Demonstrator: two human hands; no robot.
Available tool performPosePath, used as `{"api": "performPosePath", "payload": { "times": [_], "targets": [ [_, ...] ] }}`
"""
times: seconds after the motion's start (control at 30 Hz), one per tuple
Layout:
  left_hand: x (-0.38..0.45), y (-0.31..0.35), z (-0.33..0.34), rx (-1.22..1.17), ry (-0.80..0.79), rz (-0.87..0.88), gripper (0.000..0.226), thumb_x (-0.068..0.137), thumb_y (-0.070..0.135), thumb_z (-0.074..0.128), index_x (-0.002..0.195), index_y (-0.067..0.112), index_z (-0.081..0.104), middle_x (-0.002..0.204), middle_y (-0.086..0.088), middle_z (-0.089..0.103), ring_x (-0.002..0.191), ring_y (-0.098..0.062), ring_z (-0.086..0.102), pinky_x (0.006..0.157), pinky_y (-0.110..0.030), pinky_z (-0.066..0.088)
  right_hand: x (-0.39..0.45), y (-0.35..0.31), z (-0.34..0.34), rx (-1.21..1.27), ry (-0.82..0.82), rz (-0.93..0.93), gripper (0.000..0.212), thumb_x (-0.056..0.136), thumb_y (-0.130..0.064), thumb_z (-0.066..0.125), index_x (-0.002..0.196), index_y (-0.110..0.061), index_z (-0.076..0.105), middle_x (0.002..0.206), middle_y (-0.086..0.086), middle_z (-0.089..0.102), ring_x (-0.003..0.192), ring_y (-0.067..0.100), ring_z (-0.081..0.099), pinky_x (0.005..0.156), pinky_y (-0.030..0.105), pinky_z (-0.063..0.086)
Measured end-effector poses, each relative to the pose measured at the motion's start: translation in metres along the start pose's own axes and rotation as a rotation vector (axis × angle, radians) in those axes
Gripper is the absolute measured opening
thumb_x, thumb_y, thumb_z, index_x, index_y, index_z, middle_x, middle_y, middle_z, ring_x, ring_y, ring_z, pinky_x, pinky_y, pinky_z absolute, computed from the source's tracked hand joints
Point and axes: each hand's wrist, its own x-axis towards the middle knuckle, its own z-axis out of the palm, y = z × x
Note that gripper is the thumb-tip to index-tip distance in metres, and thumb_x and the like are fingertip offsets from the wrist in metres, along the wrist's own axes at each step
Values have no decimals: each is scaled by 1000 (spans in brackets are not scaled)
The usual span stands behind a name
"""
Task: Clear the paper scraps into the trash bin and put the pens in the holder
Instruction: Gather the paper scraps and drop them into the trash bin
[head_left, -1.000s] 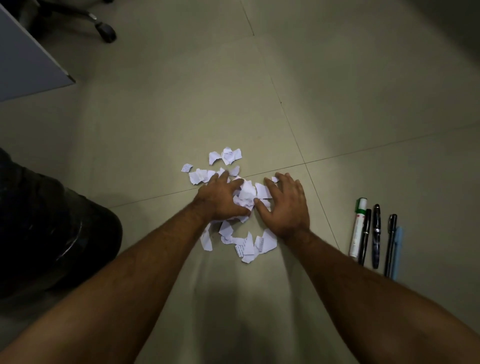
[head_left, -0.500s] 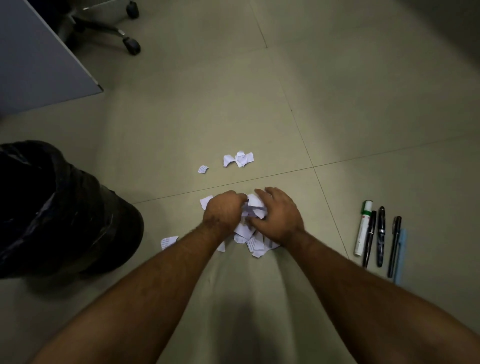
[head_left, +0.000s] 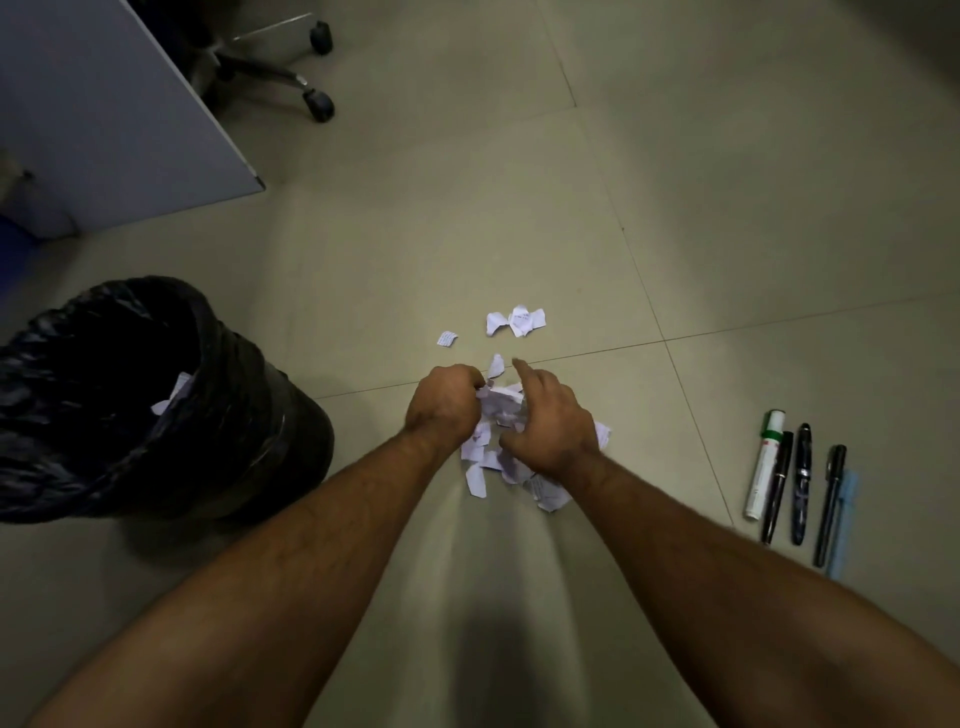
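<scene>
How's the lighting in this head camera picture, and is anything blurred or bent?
Head view: light pools mid-floor around the paper scraps, while the corners fall dark; the trash bin is near black inside; a soft shadow lies on the floor between the forearms; the tile joints bow from the wide lens; the pens sit dim but sharp.
</scene>
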Motion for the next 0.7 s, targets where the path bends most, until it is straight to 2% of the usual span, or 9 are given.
{"api": "performPosePath", "payload": {
  "times": [0.1,0.2,0.3,0.37,0.47,0.53,0.6,0.63,0.7],
  "targets": [
    [2,-5,2,87,-37,18,26,86,12,63,111,12,70,108,-13,71,101,-32,65,83,-31,51,6,-2,0,5,-53,-69,94,71,-37,70,153,-31,26,146,0,42,123,28,48,89,41,51],
    [3,-10,4,124,-65,17,21,88,14,61,107,8,68,108,-15,70,100,-32,65,82,-32,50,12,-3,6,-67,-58,-102,80,75,-43,72,147,-32,39,143,-1,48,123,28,51,89,39,50],
    [4,-13,2,123,-86,-12,18,86,14,62,102,7,68,105,-15,70,98,-32,65,79,-32,50,16,-12,14,-221,-92,-135,68,78,-48,70,140,-32,46,129,3,57,114,29,53,85,38,49],
    [3,-15,0,133,-99,-27,21,85,15,67,104,6,68,105,-15,70,98,-32,65,81,-32,50,18,-19,18,-347,-83,-139,53,82,-44,66,130,-29,53,121,4,59,110,29,53,79,35,46],
    [2,-20,-6,116,-112,-53,19,80,11,70,98,6,69,101,-15,71,95,-32,66,77,-31,50,20,-27,20,-393,-39,-117,26,91,-28,55,114,-21,65,114,6,60,108,28,54,72,31,40],
    [2,-25,-10,75,-89,-84,13,78,9,68,91,8,70,94,-14,72,90,-32,67,71,-28,49,22,-28,20,-364,-84,-95,22,93,-22,53,109,-20,68,112,8,63,109,29,57,82,33,44],
    [1,-28,-14,20,-59,-112,10,78,9,66,87,10,70,90,-13,72,86,-31,67,67,-26,47,22,-29,18,-280,-141,-53,21,88,-21,62,107,-20,69,112,8,66,114,28,58,94,35,43],
    [-1,-29,-18,-3,-45,-123,9,79,9,66,87,10,70,90,-13,71,86,-31,67,66,-25,46,22,-31,17,-219,-139,-22,21,84,-19,67,104,-19,70,109,9,68,112,28,60,90,33,43],
    [-5,-31,-28,-51,-15,-145,8,81,11,66,87,10,70,91,-13,71,87,-31,67,66,-25,45,21,-37,10,-87,-69,67,6,79,-15,68,84,-14,70,93,12,71,93,33,65,70,28,41]
  ]
}}
